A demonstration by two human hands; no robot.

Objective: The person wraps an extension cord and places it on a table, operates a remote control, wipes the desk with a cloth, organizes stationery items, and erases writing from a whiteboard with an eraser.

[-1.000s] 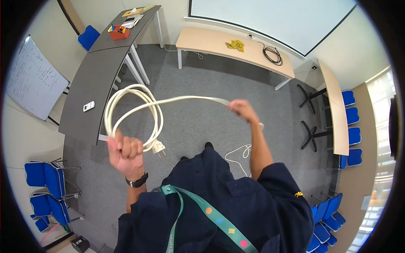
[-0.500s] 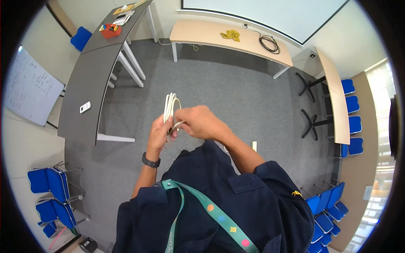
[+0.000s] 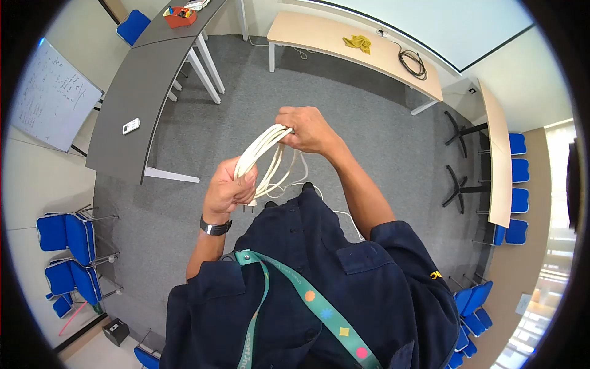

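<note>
A white power cable (image 3: 263,145) is gathered into several loops in front of my chest. My left hand (image 3: 226,189) is closed round the near end of the loops. At its lower side a plug (image 3: 251,203) with metal pins pokes out. Up and to the right, my right hand (image 3: 309,130) is closed on the far side of the coil, with fingers curled and partly hidden behind the knuckles. Looser strands hang under the coil, and a length of the cable trails down past my shoe and along my right side.
A dark table (image 3: 126,98) at left bears a white remote (image 3: 131,126) and a red bin (image 3: 180,18). On a wooden table (image 3: 319,35) ahead lie a yellow cloth (image 3: 357,43) and a black coiled cable (image 3: 412,65). Blue chairs (image 3: 77,240) stand along both sides.
My right hand has moved up and away from my left, now holding the coil's far side. The loops have opened wider and tilted to the right. The view has shifted slightly.
</note>
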